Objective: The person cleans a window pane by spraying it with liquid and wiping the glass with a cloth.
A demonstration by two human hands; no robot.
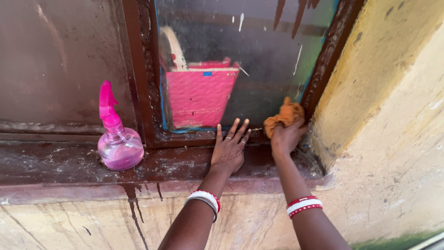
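On the brown sill (69, 162), your left hand (228, 150) lies flat with fingers spread, seemingly for support, while just right your right hand (286, 137) grips the orange cloth (284, 115) against the window pane's (268, 55) lower corner, pink spray bottle (118, 139) well left.

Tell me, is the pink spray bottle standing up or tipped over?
Upright: the spray bottle stands on its round base on the window sill, nozzle on top.

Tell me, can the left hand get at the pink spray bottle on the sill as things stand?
Probably yes. The left hand lies flat and empty on the sill, and the pink spray bottle stands upright further left with only bare ledge between them. The right hand holds the orange cloth.
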